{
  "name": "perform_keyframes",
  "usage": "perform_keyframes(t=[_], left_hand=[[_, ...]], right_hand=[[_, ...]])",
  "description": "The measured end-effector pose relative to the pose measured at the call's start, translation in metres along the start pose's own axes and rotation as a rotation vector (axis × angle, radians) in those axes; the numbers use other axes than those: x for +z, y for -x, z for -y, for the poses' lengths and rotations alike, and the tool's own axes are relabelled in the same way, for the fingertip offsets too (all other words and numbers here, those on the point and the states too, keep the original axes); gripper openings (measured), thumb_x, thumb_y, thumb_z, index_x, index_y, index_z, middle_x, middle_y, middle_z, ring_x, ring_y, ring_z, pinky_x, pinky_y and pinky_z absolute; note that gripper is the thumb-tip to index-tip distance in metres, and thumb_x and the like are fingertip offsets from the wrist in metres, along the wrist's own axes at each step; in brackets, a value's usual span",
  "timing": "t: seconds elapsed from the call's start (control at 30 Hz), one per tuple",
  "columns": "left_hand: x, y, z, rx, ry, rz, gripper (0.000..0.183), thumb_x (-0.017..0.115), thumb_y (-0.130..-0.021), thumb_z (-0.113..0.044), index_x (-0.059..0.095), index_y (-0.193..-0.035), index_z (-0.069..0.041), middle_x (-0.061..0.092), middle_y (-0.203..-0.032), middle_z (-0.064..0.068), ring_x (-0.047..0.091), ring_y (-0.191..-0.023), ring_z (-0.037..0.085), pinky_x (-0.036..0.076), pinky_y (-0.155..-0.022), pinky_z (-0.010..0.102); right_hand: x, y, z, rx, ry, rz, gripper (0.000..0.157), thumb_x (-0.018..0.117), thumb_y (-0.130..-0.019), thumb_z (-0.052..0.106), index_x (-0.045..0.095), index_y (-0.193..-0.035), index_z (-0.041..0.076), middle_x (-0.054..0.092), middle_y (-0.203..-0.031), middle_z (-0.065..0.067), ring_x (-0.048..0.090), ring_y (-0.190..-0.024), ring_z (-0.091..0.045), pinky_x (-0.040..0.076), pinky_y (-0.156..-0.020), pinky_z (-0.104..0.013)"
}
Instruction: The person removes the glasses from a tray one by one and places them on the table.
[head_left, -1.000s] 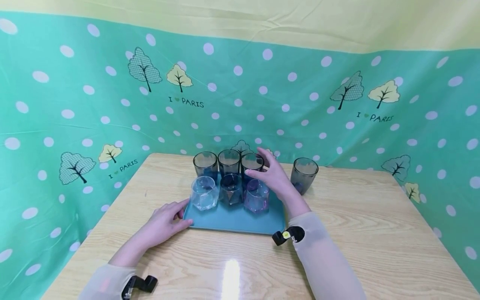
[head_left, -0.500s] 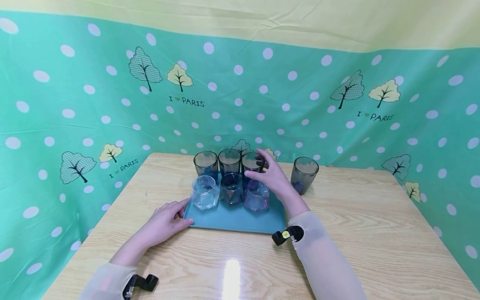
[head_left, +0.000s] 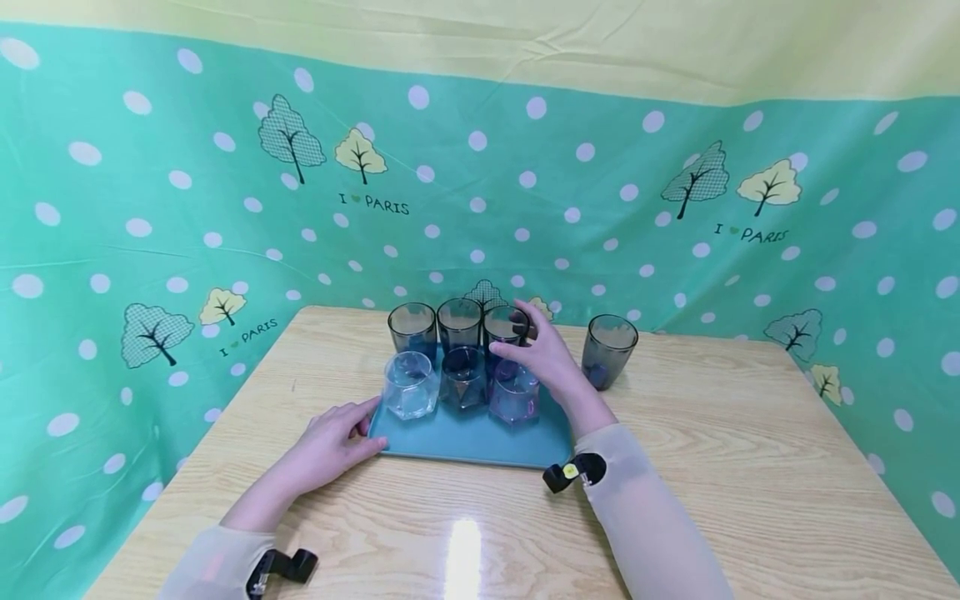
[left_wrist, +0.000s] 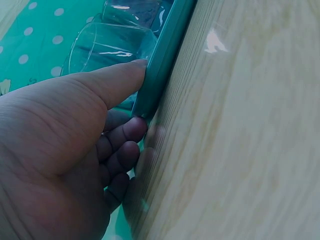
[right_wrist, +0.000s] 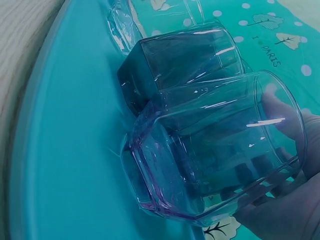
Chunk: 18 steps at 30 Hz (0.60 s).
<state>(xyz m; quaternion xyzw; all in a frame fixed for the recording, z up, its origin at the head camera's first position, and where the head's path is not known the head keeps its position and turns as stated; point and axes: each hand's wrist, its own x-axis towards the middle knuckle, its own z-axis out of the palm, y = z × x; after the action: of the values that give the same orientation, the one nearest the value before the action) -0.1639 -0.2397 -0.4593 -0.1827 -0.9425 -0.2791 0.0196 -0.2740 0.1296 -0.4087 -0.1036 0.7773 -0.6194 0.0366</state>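
A blue tray (head_left: 468, 446) lies on the wooden table with two rows of glasses on it. At its front left corner my left hand (head_left: 326, 450) holds the rim, thumb on the edge and the other fingers curled below. My right hand (head_left: 553, 360) grips the tall smoky glass (head_left: 504, 323) at the right end of the back row, thumb in front and fingers behind. Before it stands a faceted purple-tinted glass (right_wrist: 165, 175), which partly hides that grip in the right wrist view. Beside this are a dark faceted glass (head_left: 462, 387) and a clear one (head_left: 409, 396).
Two more tall smoky glasses (head_left: 412, 327) fill the back row to the left. Another tall smoky glass (head_left: 609, 350) stands on the table right of the tray, close to my right forearm. A green dotted cloth (head_left: 570, 200) hangs behind the table.
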Motion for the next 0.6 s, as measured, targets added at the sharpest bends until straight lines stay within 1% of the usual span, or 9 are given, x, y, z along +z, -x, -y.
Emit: perform_keyframes(t=[0.27,0.43,0.6], left_hand=[[-0.0004,0.0002,-0.0012,-0.004,0.000,0.000,0.074,0.081,-0.103,-0.040,0.056,-0.157,0.004,0.055,-0.096,-0.009,0.048,-0.087,0.014,0.034,-0.084,0.043],[-0.0004,0.0003,-0.0011,-0.005,0.002,-0.001,0.074,0.081,-0.103,-0.040,0.056,-0.157,0.004,0.055,-0.096,-0.009,0.048,-0.088,0.014,0.034,-0.084,0.043],[0.0009,-0.0002,-0.0004,0.013,-0.018,-0.012,0.073,0.082,-0.102,-0.038,0.058,-0.155,0.005,0.055,-0.096,-0.010,0.048,-0.087,0.014,0.035,-0.082,0.042]], right_hand=[[0.0011,-0.0012,-0.0004,0.002,-0.004,-0.014,0.090,0.090,-0.097,0.026,0.039,-0.171,0.027,0.049,-0.164,-0.006,0.039,-0.156,-0.041,0.042,-0.119,-0.060],[0.0009,-0.0018,-0.0013,0.002,0.004,-0.017,0.088,0.090,-0.096,0.027,0.042,-0.169,0.028,0.050,-0.164,-0.005,0.040,-0.156,-0.040,0.042,-0.118,-0.060],[0.0006,-0.0010,-0.0017,0.008,0.026,-0.018,0.088,0.091,-0.096,0.030,0.042,-0.169,0.029,0.050,-0.164,-0.004,0.041,-0.154,-0.039,0.044,-0.117,-0.060]])
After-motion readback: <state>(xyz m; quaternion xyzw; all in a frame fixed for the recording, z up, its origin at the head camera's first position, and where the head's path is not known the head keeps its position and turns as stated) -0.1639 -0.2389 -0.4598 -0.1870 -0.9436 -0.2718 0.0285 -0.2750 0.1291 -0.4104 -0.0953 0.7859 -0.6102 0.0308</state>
